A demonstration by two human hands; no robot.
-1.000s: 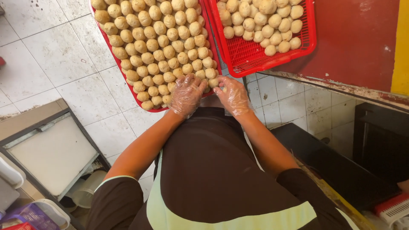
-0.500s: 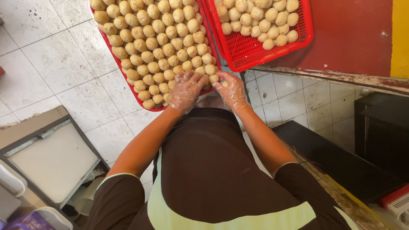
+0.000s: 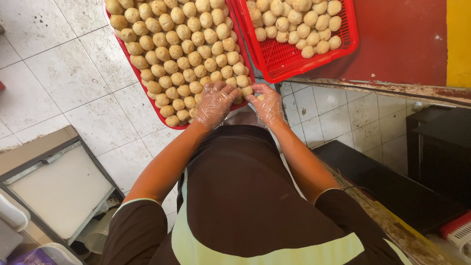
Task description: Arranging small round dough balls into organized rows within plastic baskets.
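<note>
We wore thin clear gloves on both hands and worked at the near edge of a red tray (image 3: 128,58) packed with small round dough balls (image 3: 182,48). Our left hand (image 3: 214,102) lay spread over the balls at the near corner, its fingers open and bent down onto them. We could not tell if it held one. Our right hand (image 3: 267,104) sat just beside it, with its fingers curled in close around one ball at the tray's edge. The balls lay in tight rows, touching each other, and they covered almost all of the tray that we could see. So we thought this tray was nearly full, with only a little room left by our hands. Next to it was a second red basket (image 3: 294,61) on the dark red counter (image 3: 402,44). Its far part was filled with balls, but the near part still showed bare red mesh, so more could go in there. Below us was a white tiled floor (image 3: 64,83).
</note>
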